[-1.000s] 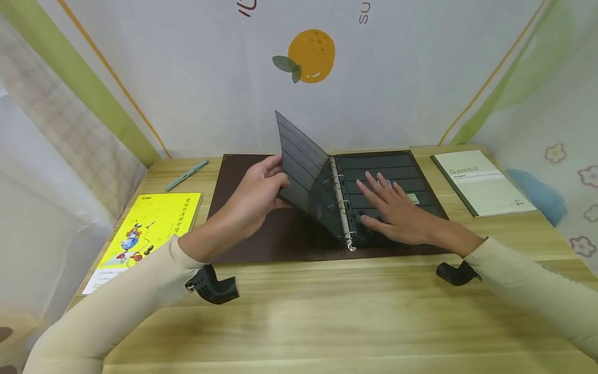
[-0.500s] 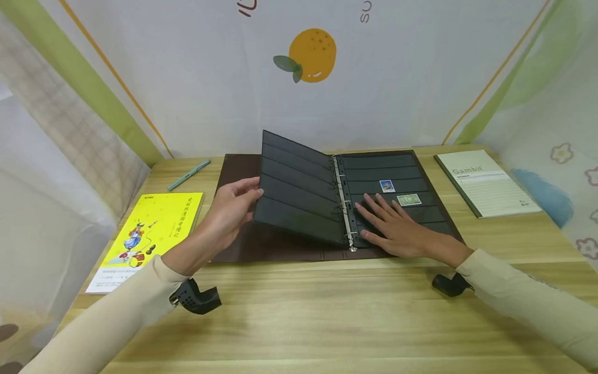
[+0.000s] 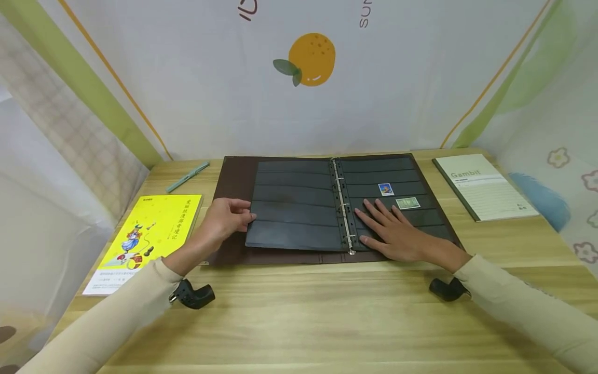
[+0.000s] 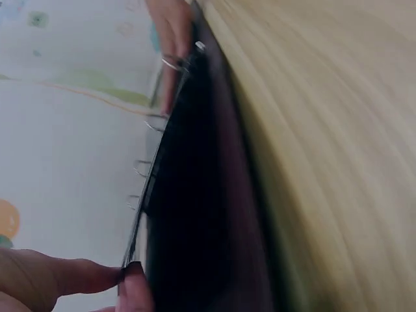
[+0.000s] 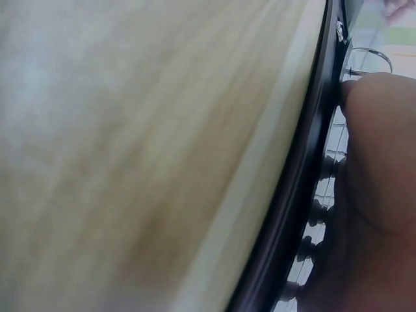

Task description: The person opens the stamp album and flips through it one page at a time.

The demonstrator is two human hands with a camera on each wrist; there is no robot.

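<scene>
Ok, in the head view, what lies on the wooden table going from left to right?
Yellow illustrated booklet → slim mint-green pen → left hand at the edge of the black pocket page → metal binder rings → right hand flat on the right page → small blue stamp → small green stamp → pale green Gambit notebook.

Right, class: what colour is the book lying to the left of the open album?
The book is bright yellow with a small cartoon figure on its cover; the head view shows it best.

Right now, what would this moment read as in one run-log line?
left hand: pinches outer edge of black page, lying flat | right hand: flat on right page | stamps: two, uncovered | binder: open on table
</scene>
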